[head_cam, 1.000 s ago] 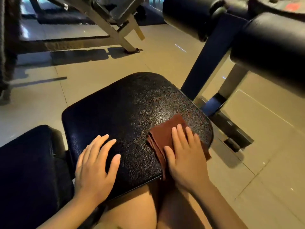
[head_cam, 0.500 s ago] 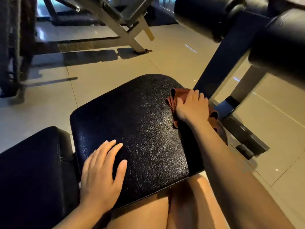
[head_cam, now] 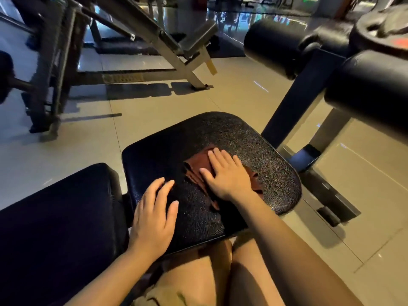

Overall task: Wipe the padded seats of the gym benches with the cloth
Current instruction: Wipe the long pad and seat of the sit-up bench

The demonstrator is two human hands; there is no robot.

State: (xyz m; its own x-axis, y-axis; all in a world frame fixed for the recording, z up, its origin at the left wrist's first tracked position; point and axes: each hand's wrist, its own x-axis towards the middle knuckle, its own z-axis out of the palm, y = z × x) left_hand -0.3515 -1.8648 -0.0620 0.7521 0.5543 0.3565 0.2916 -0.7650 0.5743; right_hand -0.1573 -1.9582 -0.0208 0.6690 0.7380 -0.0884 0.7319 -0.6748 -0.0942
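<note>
A black padded seat [head_cam: 260, 151] of a gym bench fills the middle of the head view. On it lies a folded brown cloth [head_cam: 195, 167], near the seat's centre. My right hand [head_cam: 227, 175] presses flat on the cloth with straight fingers. My left hand [head_cam: 154, 215] rests flat on the seat's near left part, fingers straight, holding nothing. A second black pad [head_cam: 57, 217], the bench's back section, lies at the lower left beside the seat.
Two black roller pads [head_cam: 276, 45] [head_cam: 366, 89] on a dark upright post [head_cam: 295, 100] stand at the right, close to the seat's far corner. A grey machine frame [head_cam: 154, 36] stands on the tiled floor behind. My bare legs [head_cam: 220, 272] are below the seat's near edge.
My right hand has slid the cloth back from the seat's far right corner toward the middle. The left hand has stayed on the near left part.
</note>
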